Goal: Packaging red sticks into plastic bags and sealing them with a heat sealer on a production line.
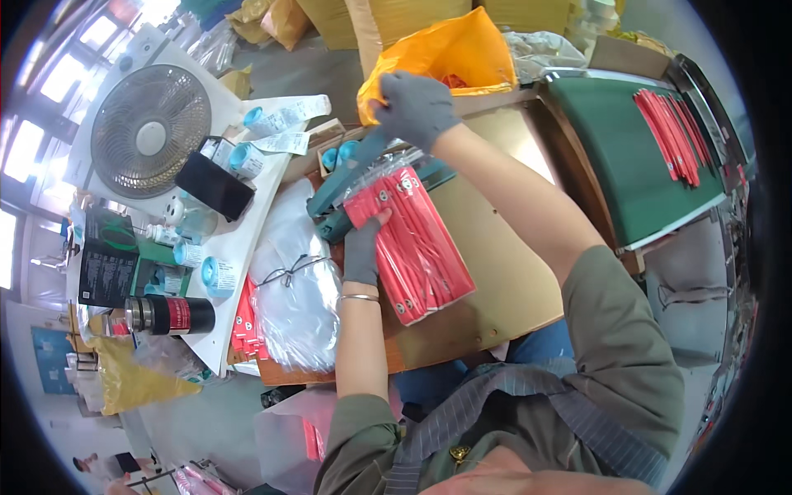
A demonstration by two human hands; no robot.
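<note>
My left hand [361,249], in a grey glove, holds a clear plastic bag of red packets [422,252], its thumb lying on top of them. The bag's far end lies at the jaws of a dark green hand-lever bag sealer [353,175]. My right hand [418,111], also gloved in grey, is closed at the upper end of the sealer's raised arm. A stack of clear plastic bags [293,280], bound with a dark tie, lies just left of my left hand.
An orange bag [454,54] stands open beyond my right hand. At left, a white shelf carries a fan [151,132], a phone [214,186], blue-capped bottles and a black flask [169,315]. Red strips [670,136] lie on a green belt [606,157] at right.
</note>
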